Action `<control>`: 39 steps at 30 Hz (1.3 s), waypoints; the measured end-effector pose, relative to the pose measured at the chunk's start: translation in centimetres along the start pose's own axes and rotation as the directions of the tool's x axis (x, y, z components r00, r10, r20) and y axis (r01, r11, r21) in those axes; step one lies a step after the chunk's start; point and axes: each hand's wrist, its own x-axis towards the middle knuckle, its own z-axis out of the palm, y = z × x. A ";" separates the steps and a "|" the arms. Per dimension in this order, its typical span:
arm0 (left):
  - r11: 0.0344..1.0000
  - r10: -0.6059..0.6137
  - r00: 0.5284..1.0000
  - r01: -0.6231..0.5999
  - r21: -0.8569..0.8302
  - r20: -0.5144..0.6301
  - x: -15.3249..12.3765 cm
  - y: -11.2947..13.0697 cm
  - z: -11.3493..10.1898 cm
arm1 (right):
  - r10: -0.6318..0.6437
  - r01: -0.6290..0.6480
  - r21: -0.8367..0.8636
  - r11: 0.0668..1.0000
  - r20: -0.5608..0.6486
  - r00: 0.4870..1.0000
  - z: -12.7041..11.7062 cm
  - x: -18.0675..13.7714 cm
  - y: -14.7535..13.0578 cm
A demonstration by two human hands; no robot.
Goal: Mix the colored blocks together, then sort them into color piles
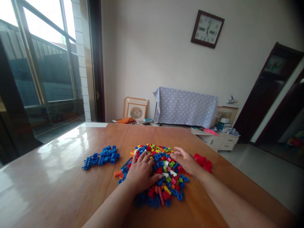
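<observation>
A heap of mixed toy building bricks (167,171) in red, blue, green, yellow, white and orange lies on the wooden table (71,196). My left hand (142,171) rests on the heap's left side, fingers spread and thumb out to the right. At the heap's right edge is my right hand (186,161), palm turned inward, its fingers apart with nothing seen in them. Left of the heap sits a group of blue bricks (102,156). A smaller pile of red bricks (203,162) lies just beyond my right wrist.
Blue wheel-like rings (180,196) lie along the heap's near edge. Behind the table stands a low white cabinet (213,141) with a cloth-covered object (186,106) on it. Framed pictures (136,109) lean on the wall, and a clock (207,29) hangs above.
</observation>
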 end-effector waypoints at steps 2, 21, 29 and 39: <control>1.000 -0.001 1.000 0.001 0.008 0.000 0.0 0.0 0.0 | 0.006 -0.005 0.018 1.000 -0.034 0.999 -0.5 -0.3 0.8; 1.000 -0.011 1.000 0.011 -0.021 0.009 0.1 0.0 -0.1 | -0.001 -0.012 -0.221 0.975 -0.060 0.998 3.1 -1.1 3.8; 0.998 -0.018 1.000 0.017 -0.061 -0.018 0.1 0.5 -0.7 | -0.152 0.154 -0.046 0.987 0.039 0.988 5.2 -0.9 -0.7; 0.995 -0.062 0.998 0.061 -0.084 -0.013 0.1 0.4 -0.8 | -0.240 0.269 -0.189 0.945 0.160 0.957 9.6 9.0 -3.9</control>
